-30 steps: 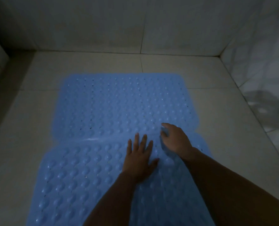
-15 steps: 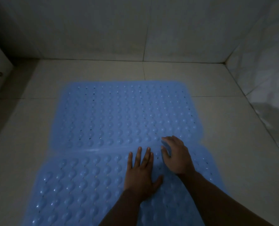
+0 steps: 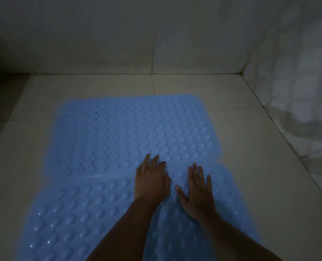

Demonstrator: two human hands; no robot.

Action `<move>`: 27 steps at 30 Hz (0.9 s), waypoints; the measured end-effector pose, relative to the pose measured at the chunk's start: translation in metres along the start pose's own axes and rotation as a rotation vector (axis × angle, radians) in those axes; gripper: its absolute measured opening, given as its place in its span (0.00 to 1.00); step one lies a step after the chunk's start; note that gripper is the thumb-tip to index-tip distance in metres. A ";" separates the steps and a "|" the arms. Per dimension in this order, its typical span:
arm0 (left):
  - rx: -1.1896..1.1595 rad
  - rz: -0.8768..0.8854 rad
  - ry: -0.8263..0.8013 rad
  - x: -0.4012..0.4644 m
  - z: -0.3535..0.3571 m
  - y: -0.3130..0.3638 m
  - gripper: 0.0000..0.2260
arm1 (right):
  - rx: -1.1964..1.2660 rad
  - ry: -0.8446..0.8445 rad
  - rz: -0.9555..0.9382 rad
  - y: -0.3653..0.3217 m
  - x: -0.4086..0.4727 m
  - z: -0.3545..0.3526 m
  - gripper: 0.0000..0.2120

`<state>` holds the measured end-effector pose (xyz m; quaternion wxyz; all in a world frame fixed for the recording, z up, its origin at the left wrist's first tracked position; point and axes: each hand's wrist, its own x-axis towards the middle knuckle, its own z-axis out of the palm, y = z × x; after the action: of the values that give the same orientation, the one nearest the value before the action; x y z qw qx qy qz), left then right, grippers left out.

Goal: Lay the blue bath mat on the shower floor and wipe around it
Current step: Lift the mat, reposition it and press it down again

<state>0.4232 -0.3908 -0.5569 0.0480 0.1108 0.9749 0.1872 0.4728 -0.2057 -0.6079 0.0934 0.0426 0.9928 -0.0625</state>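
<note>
On the dim shower floor [image 3: 250, 166], left hand [image 3: 151, 180] and right hand [image 3: 197, 193] press flat, fingers straight, on the frame-cropped blue bath mat [image 3: 118, 138].

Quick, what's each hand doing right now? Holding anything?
Left hand: open, fingers flat on the blue bath mat, holding nothing.
Right hand: open, flat on the mat too, holding nothing.

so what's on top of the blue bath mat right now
Both hands lie flat on the blue bath mat near its crease: left hand, right hand. The floor beneath the mat is hidden.
</note>
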 end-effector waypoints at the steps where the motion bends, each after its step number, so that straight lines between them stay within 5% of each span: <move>1: -0.041 -0.043 0.049 -0.005 0.007 -0.005 0.22 | -0.008 0.037 0.003 0.000 -0.002 0.003 0.42; 7: -0.037 -0.052 0.187 -0.016 0.032 -0.028 0.21 | -0.006 0.088 0.005 -0.004 0.003 0.001 0.48; 13: 0.016 -0.075 0.122 -0.007 0.033 -0.019 0.23 | 0.161 -0.357 -0.007 0.014 0.025 -0.024 0.56; 15: 0.009 -0.088 0.087 -0.002 0.027 -0.004 0.26 | 0.365 -0.497 0.030 0.024 0.046 -0.054 0.48; 17: -0.041 -0.137 -0.015 0.005 0.021 0.019 0.26 | 0.595 -0.404 0.095 0.036 0.060 -0.085 0.32; 20: -0.044 -0.088 -0.083 0.012 0.030 0.058 0.26 | 0.482 -0.201 0.124 0.060 0.067 -0.114 0.19; 27: 0.072 0.367 -0.189 0.008 0.096 0.133 0.31 | 0.310 0.066 0.041 0.127 0.049 -0.095 0.15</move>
<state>0.4544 -0.2349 -0.5962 0.1003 0.3054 0.9355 0.1465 0.4196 -0.0637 -0.5393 0.0544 0.0788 0.9727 -0.2116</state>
